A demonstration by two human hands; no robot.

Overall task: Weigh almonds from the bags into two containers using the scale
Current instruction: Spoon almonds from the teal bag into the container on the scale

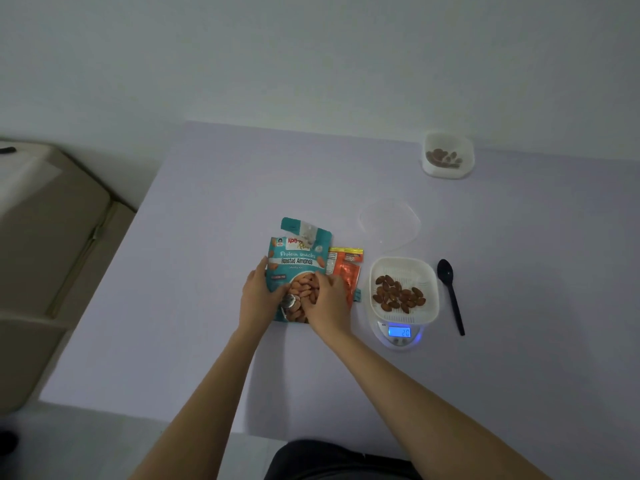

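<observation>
- Head view: the left hand [256, 296] is clasping the left edge of the teal almond bag [298, 261], thumb across its front. It is probably steadying the bag flat on the desk [207, 323].
- The right hand [327, 301] is lying on the bag's lower right with its fingers bent. I cannot tell whether it is pinching or only pressing.
- Just right of the bag, a white container [401, 260] of almonds [398, 294] is sitting on the lit scale [400, 332] for weighing.
- A second container [446, 173] is standing far right, apparently set aside.
</observation>
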